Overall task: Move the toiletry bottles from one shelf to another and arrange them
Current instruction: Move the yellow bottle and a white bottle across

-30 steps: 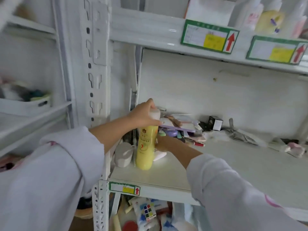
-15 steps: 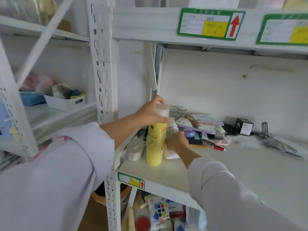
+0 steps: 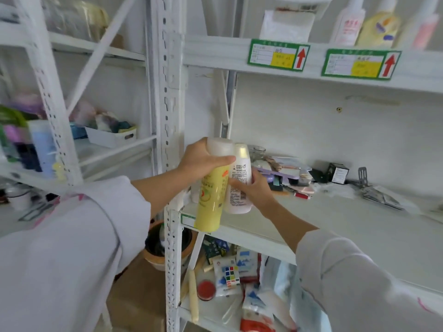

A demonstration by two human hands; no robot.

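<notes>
Mid-frame, left hand [image 3: 203, 161] clamps tall yellow plastic bottle w/ white cap [image 3: 212, 188]; right hand [image 3: 254, 190] wraps squat white plastic bottle [image 3: 239, 180], both off the white metal shelf [image 3: 323, 219]. Risk: bottles knock together, one slips.

Both arms in loose white sleeves reach forward, forearms bare. Left hand [image 3: 203, 161] is wrapped round the neck of a tall yellow plastic bottle [image 3: 212, 197], thumb across the front. Right hand [image 3: 255, 188] cups a shorter white plastic bottle [image 3: 240, 180] from the side, and the two hands sit close together.
</notes>
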